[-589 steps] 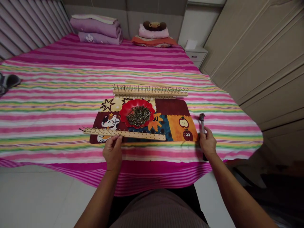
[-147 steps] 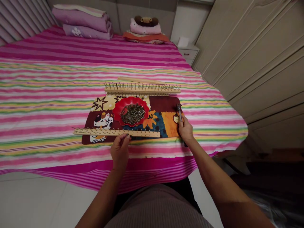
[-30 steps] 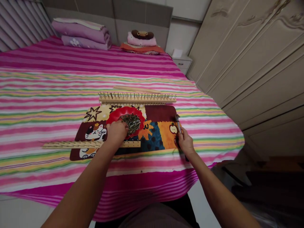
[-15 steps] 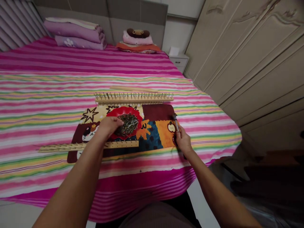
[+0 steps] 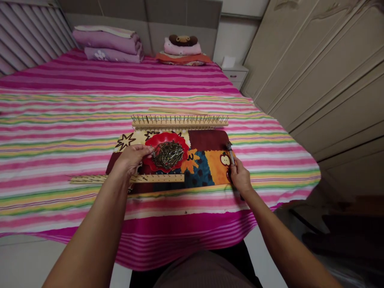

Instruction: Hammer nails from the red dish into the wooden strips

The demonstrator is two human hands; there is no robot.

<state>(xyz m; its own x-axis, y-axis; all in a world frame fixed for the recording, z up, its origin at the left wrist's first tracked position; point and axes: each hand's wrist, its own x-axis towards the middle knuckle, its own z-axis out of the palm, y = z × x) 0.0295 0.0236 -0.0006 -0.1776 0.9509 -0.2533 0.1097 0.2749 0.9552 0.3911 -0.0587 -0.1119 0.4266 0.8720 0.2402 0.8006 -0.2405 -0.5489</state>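
My left hand [image 5: 133, 158] is closed in a pinch at the left rim of a red scalloped bowl [image 5: 150, 140], with what looks like a nail or nails at its fingertips. Loose nails [image 5: 169, 155] are heaped in the bowl. In front of it lies a wooden strip [image 5: 163, 178] studded with nails, partly hidden by my left forearm. My right hand [image 5: 241, 176] is wrapped round the handle of a small hammer [image 5: 230, 150], its head pointing away from me, over the patchwork mat [image 5: 207, 140].
Behind the bowl, another wooden strip [image 5: 180, 124] bristles with upright nails, and a thin plain strip [image 5: 177, 111] lies beyond it. Everything rests on a striped bed [image 5: 270, 152]. Folded bedding [image 5: 108, 42] is at the far end; wardrobe doors [image 5: 300, 68] stand on the right.
My left hand has drawn back from over the nails to the bowl's left rim. The right hand keeps its grip on the hammer. The whole view has shifted slightly.
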